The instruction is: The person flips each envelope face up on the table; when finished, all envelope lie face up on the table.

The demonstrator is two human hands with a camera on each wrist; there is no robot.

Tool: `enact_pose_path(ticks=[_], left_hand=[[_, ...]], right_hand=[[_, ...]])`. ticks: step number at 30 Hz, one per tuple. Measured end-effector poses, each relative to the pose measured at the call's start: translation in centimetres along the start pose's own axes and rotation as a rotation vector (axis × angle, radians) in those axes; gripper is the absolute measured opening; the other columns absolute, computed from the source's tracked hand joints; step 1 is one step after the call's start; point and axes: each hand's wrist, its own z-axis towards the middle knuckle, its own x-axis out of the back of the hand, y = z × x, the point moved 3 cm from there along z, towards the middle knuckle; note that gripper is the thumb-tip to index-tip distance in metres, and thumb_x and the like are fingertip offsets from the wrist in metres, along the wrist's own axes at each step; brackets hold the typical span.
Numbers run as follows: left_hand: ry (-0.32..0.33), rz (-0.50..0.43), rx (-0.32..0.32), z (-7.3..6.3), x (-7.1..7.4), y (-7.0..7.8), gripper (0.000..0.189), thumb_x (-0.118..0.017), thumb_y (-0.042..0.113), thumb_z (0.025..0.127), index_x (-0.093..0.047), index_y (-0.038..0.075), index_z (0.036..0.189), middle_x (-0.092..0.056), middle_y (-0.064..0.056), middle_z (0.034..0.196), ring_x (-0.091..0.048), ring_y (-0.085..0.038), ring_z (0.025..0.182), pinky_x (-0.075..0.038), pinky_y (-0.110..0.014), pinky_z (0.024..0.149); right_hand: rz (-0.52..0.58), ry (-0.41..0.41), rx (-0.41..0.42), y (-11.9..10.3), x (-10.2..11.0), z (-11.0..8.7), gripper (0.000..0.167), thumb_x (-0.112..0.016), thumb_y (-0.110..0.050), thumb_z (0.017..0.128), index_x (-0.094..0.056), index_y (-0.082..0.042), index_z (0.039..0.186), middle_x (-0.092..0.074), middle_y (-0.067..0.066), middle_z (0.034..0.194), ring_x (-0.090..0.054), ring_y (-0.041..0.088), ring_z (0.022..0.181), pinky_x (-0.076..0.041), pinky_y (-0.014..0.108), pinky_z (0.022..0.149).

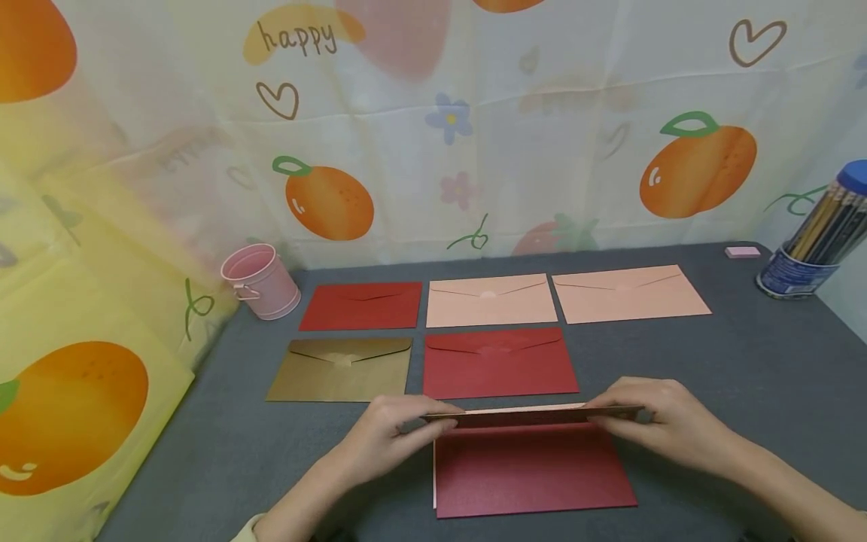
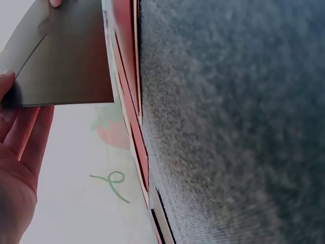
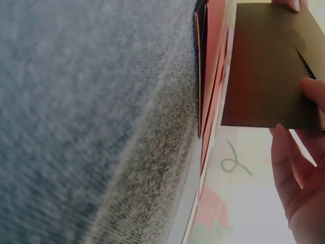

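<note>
Both hands hold one dark gold-brown envelope upright by its two ends, so the head view catches it almost edge-on. My left hand pinches its left end between thumb and fingers; my right hand does the same at the right end. A pale pink strip shows along its top edge. Below it, a dark red envelope lies on the table, with a thin pale edge peeking out at its left side. In the left wrist view, the flap line of the held envelope shows.
Beyond the hands lie two red envelopes, two pink envelopes and a gold envelope. A pink bucket stands back left, a pencil tub and pink eraser back right. A fruit-print cloth hangs behind.
</note>
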Motion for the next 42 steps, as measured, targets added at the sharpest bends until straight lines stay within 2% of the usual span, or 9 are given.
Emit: enact_pose_path(ticks=[6, 17, 19, 24, 28, 32, 36, 39, 42], left_hand=[[0.018, -0.056, 0.030, -0.3, -0.1, 0.0, 0.020, -0.068, -0.001, 0.089, -0.072, 0.006, 0.107, -0.074, -0.003, 0.098, -0.069, -0.005, 0.088, -0.055, -0.021, 0.075], [-0.017, -0.082, 0.074, -0.7, -0.5, -0.6, 0.016, -0.070, 0.003, 0.089, -0.072, 0.006, 0.104, -0.074, -0.001, 0.096, -0.068, -0.004, 0.086, -0.055, -0.021, 0.073], [-0.027, -0.087, 0.107, -0.7, -0.5, -0.8, 0.015, -0.071, 0.005, 0.089, -0.073, 0.008, 0.103, -0.074, 0.001, 0.096, -0.068, -0.004, 0.087, -0.055, -0.020, 0.072], [-0.074, -0.037, 0.176, -1.1, -0.5, -1.2, 0.013, -0.073, 0.008, 0.087, -0.073, 0.012, 0.100, -0.073, 0.006, 0.094, -0.066, 0.001, 0.083, -0.052, -0.017, 0.065], [-0.112, 0.012, 0.192, -1.2, -0.5, -1.4, 0.012, -0.074, 0.010, 0.087, -0.073, 0.014, 0.099, -0.072, 0.008, 0.093, -0.064, 0.004, 0.082, -0.053, -0.017, 0.067], [-0.096, -0.063, 0.232, -1.2, -0.5, -1.5, 0.013, -0.073, 0.008, 0.087, -0.073, 0.013, 0.099, -0.073, 0.006, 0.092, -0.066, 0.000, 0.081, -0.054, -0.019, 0.069], [-0.023, -0.158, 0.348, -1.1, -0.6, -1.7, 0.006, -0.075, 0.010, 0.086, -0.071, 0.014, 0.087, -0.073, 0.004, 0.083, -0.067, -0.006, 0.075, -0.056, -0.025, 0.068], [0.040, -0.199, 0.485, -0.6, -0.8, -2.0, 0.008, -0.077, 0.017, 0.085, -0.069, 0.014, 0.086, -0.072, 0.003, 0.081, -0.067, -0.009, 0.074, -0.056, -0.028, 0.069], [0.096, -0.281, 0.630, 0.3, -1.4, -2.3, 0.017, -0.079, 0.018, 0.083, -0.069, 0.010, 0.094, -0.071, 0.001, 0.085, -0.068, -0.010, 0.078, -0.056, -0.028, 0.071]], right_hand=[[0.040, 0.006, -0.002, 0.2, -0.2, -0.3, 0.025, -0.078, -0.012, 0.083, -0.072, -0.026, 0.103, -0.067, -0.016, 0.089, -0.059, -0.003, 0.076, -0.044, 0.011, 0.057], [0.052, 0.002, 0.028, 0.6, -0.7, -0.6, 0.019, -0.078, -0.013, 0.083, -0.072, -0.023, 0.098, -0.068, -0.012, 0.086, -0.058, -0.002, 0.074, -0.041, 0.010, 0.053], [0.062, -0.008, 0.033, 0.7, -0.7, -0.7, 0.020, -0.078, -0.011, 0.083, -0.072, -0.022, 0.098, -0.069, -0.010, 0.087, -0.059, -0.001, 0.074, -0.042, 0.010, 0.055], [0.068, -0.080, -0.038, 0.9, -0.7, -0.8, 0.024, -0.079, -0.008, 0.081, -0.073, -0.022, 0.100, -0.070, -0.011, 0.092, -0.063, 0.000, 0.077, -0.048, 0.012, 0.063], [0.060, -0.129, -0.090, 1.0, -0.6, -0.9, 0.023, -0.078, -0.009, 0.083, -0.072, -0.022, 0.100, -0.071, -0.012, 0.093, -0.064, 0.000, 0.078, -0.049, 0.012, 0.064], [0.076, -0.138, -0.153, 1.4, -0.4, -1.2, 0.016, -0.076, -0.012, 0.085, -0.074, -0.021, 0.098, -0.072, -0.013, 0.090, -0.063, -0.002, 0.073, -0.047, 0.013, 0.058], [0.087, -0.100, -0.238, 2.0, 0.1, -1.5, 0.013, -0.077, -0.010, 0.083, -0.074, -0.019, 0.092, -0.071, -0.013, 0.084, -0.062, -0.001, 0.068, -0.046, 0.016, 0.055], [0.102, -0.065, -0.359, 2.7, 0.8, -1.7, 0.013, -0.077, -0.010, 0.084, -0.072, -0.018, 0.092, -0.070, -0.011, 0.083, -0.064, 0.003, 0.071, -0.049, 0.020, 0.057], [0.125, -0.030, -0.499, 3.7, 1.6, -1.9, 0.007, -0.075, -0.014, 0.086, -0.069, -0.016, 0.090, -0.067, -0.009, 0.080, -0.062, 0.005, 0.070, -0.047, 0.022, 0.056]])
